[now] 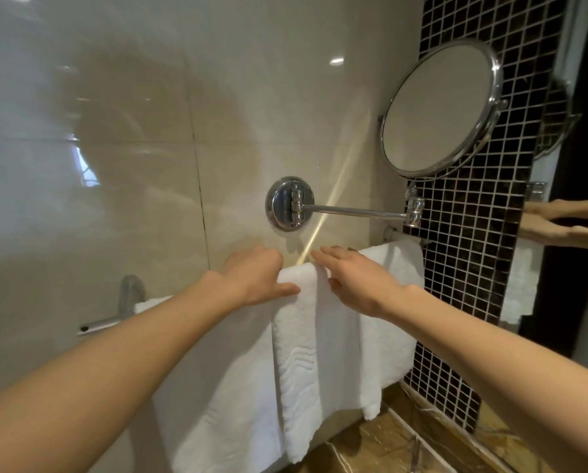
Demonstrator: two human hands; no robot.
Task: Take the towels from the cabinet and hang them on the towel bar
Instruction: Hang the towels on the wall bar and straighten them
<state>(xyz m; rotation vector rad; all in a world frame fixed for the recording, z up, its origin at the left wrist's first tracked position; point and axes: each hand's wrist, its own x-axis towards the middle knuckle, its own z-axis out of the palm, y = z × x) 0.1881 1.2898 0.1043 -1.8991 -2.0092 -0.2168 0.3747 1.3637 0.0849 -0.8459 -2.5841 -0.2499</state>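
left hand (258, 279): grips the narrow towel (299, 353) at its top fold, thumb in front, pinning it on the bar (97, 325).
right hand (357, 281): fingers straight, flat on the same fold, likely smoothing it.
narrow towel: draped mid-bar, overlapping wider towels (217, 387) either side.

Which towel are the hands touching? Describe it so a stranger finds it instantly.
Below the round chrome mirror mount on the beige wall runs the towel bar, draped with white towels. The one meant is the narrow towel between the left hand and right hand: the slimmest strip, lying in front of its wider neighbours.
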